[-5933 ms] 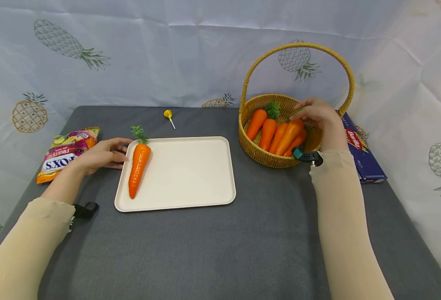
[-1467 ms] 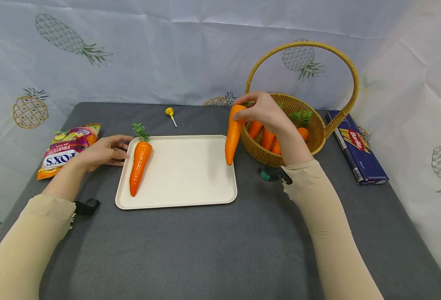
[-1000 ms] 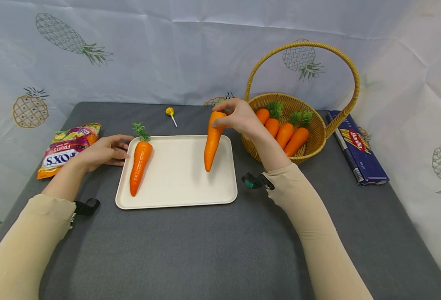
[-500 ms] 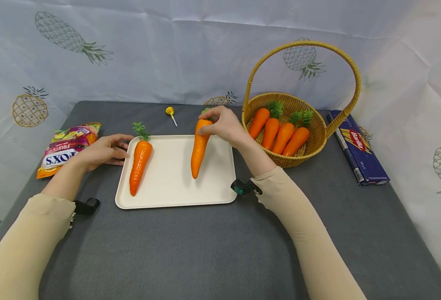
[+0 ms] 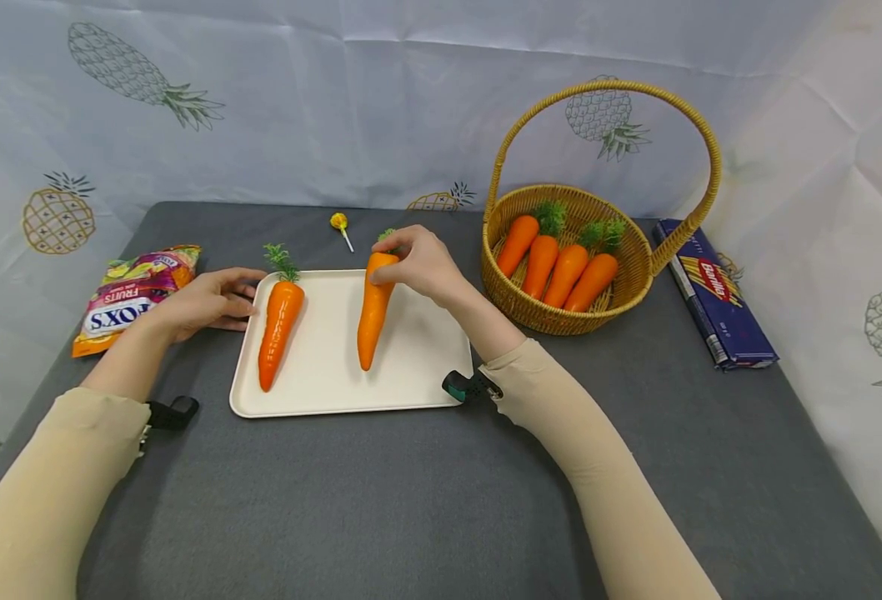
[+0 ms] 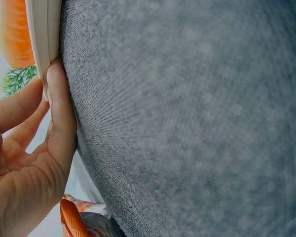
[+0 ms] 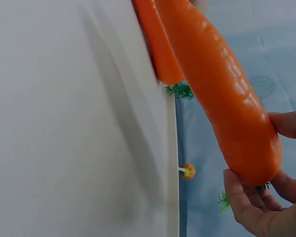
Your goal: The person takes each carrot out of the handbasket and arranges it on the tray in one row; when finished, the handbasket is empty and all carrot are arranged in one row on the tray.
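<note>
Left grip (image 5: pixel 201 308) has the left rim of a cream tray (image 5: pixel 336 350) between thumb and finger, while the right grip (image 5: pixel 420 262) grasps an orange carrot (image 5: pixel 376 312) by its thick leafy end. Along the left edge of the desk (image 5: pixel 411 500) lies a bag of sweets (image 5: pixel 137 296), its FOX'S lettering upside down. Next, on the tray's left side, a glossy carrot (image 5: pixel 281 329) points its tip toward the desk's near edge, its leaves reaching past the tray's far rim. Beyond the tray, close to the desk's back edge, lies a yellow lollipop (image 5: pixel 338 222). Farther right the held carrot hangs tilted, tip down, above the middle of the tray; its shadow falls on the surface, apart from it. Toward the desk's back right corner stands a wicker basket (image 5: pixel 553 323) with a tall hooped handle and four carrots (image 5: pixel 541 267) side by side inside. Along the right edge lies a dark blue Barilla box (image 5: pixel 722 304).
</note>
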{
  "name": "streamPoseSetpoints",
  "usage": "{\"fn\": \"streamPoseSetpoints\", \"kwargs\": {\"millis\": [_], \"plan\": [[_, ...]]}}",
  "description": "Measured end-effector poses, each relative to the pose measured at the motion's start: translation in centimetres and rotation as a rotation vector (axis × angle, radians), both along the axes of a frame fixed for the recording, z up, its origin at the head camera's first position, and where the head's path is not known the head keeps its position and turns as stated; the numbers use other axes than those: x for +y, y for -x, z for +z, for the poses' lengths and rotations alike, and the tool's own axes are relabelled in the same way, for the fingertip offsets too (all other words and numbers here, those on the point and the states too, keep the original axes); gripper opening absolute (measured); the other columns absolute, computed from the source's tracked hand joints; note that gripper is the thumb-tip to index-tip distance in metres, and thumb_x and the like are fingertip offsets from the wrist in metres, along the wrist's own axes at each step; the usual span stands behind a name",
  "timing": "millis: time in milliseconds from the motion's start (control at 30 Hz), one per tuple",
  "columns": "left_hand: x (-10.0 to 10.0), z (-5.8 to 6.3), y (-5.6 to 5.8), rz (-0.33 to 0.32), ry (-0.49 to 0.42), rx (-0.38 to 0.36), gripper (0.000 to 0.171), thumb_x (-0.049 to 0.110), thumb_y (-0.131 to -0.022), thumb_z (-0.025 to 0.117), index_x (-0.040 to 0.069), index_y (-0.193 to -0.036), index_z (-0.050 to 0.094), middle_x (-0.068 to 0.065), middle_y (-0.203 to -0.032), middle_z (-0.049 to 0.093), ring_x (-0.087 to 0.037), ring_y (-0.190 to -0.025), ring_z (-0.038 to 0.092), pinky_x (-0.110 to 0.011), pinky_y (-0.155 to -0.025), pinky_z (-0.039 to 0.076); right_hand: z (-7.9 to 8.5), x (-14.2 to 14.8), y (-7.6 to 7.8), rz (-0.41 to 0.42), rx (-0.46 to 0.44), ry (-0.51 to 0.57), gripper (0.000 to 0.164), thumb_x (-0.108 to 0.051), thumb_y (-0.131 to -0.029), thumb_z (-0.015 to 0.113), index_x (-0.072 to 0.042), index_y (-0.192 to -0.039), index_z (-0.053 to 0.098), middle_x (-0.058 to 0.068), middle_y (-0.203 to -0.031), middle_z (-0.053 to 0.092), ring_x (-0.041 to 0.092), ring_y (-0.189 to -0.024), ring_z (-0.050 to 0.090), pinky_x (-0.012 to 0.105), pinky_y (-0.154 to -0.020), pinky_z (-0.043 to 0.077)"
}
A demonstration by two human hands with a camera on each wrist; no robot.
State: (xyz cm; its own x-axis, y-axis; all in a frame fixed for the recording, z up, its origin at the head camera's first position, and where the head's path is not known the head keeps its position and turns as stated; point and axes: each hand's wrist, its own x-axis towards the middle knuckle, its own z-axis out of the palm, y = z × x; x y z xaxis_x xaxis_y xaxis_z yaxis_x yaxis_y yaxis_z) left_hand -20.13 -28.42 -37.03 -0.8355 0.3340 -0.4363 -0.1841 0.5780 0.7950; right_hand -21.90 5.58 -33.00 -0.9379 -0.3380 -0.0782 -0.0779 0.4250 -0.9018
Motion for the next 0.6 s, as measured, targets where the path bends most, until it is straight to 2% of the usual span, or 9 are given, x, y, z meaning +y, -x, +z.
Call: {"fn": "streamPoseSetpoints", "kwargs": {"millis": [167, 400, 600], "plan": [[-0.1, 0.0, 0.0, 0.001, 0.001, -0.002, 0.063, 0.010, -0.102, 0.050, 0.003, -0.156, 0.020, -0.011, -0.124, 0.040, -0.001, -0.090, 0.058, -0.023, -0.081, 0.060, -0.5, -1.3, -0.1, -0.003, -0.026, -0.003, 0.037, -0.013, -0.076, 0.082, -0.011, -0.111, 0.074, 0.006, -0.131, 0.050, 0.020, -0.102, 0.059, 0.027, -0.080, 0.054], [0.0, 0.0, 0.1, 0.003, 0.003, -0.001, 0.063, 0.010, -0.102, 0.051, 0.003, -0.156, 0.021, -0.010, -0.122, 0.040, -0.001, -0.089, 0.058, -0.022, -0.081, 0.060, -1.4, -3.2, 0.0, 0.016, -0.049, 0.032, 0.041, -0.011, -0.075, 0.082, -0.007, -0.115, 0.073, 0.008, -0.116, 0.066, 0.020, -0.094, 0.063, 0.024, -0.074, 0.056], [0.1, 0.1, 0.1, 0.005, 0.012, -0.003, 0.063, 0.010, -0.102, 0.050, 0.003, -0.156, 0.020, -0.012, -0.125, 0.040, -0.001, -0.090, 0.058, -0.021, -0.081, 0.060, -2.0, -4.6, 0.1, 0.029, -0.091, 0.015, 0.042, -0.014, -0.076, 0.081, -0.010, -0.117, 0.072, 0.005, -0.118, 0.065, 0.018, -0.095, 0.061, 0.020, -0.073, 0.058]]}}
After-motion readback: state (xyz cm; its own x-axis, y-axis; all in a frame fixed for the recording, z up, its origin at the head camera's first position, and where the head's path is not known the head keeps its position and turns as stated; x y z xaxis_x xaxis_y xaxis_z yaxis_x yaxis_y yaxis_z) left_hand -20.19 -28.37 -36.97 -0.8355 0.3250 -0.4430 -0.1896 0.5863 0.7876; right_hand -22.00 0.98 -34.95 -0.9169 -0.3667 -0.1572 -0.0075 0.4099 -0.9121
